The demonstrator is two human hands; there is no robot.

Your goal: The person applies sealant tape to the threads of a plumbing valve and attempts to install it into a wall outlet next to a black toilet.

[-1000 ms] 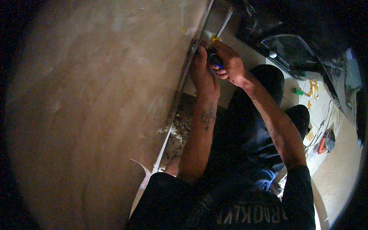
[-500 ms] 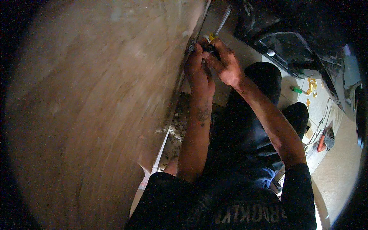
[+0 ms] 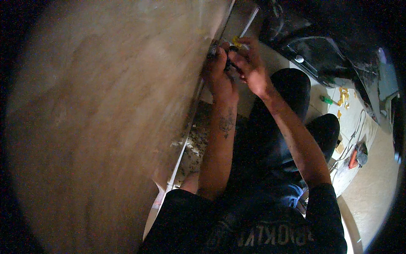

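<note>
At the edge of a large brown stone-patterned panel (image 3: 114, 114), my left hand (image 3: 220, 78) is closed with its thumb up, around something dark and small. My right hand (image 3: 253, 70) is just to the right, its fingers bent toward the same spot. A dark piece (image 3: 229, 59) shows between the two hands, too dim to name. Right at my right fingertips is a yellow part (image 3: 237, 41), and a thin shiny rod (image 3: 250, 22) runs up and away beyond it. Whether the rod joins the yellow part is unclear.
My bent knees (image 3: 292, 89) are below my right arm. On the floor to the right lie a green-handled tool (image 3: 326, 99), yellow scraps (image 3: 344, 97), a cord (image 3: 357, 127) and an orange-and-grey tool (image 3: 354, 158). Dark bulky gear (image 3: 313, 46) stands far right. Rubble (image 3: 192, 148) shows beside the panel's edge.
My right hand's fingers have loosened and shifted slightly to the right, away from the left hand. My left hand stays at the panel's edge. The rod and yellow part have moved slightly.
</note>
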